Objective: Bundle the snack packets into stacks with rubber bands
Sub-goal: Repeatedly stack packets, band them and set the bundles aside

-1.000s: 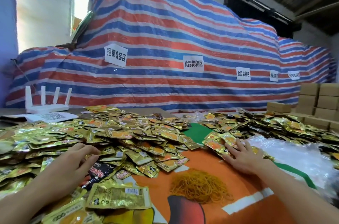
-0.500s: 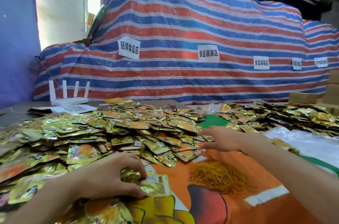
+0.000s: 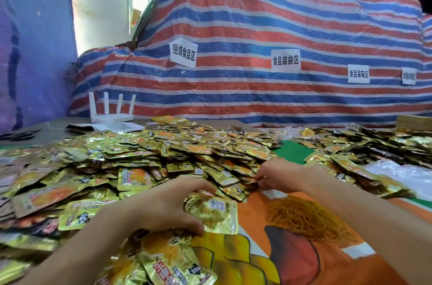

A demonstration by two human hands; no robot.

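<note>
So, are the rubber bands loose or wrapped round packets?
Loose: the rubber bands lie in one tangled heap on the orange sheet.

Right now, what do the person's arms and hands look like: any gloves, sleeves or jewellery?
No gloves: the left hand and right hand are both bare. The left forearm and right forearm are bare too, with no sleeve in view. No ring, watch or bracelet is visible.

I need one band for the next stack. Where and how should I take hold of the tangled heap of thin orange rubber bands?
Pinch a loose loop at the left fringe of the heap of thin orange rubber bands, coming down from above. The heap lies flat and tangled on the orange printed sheet, so a deep grab would likely lift a clump.
</note>
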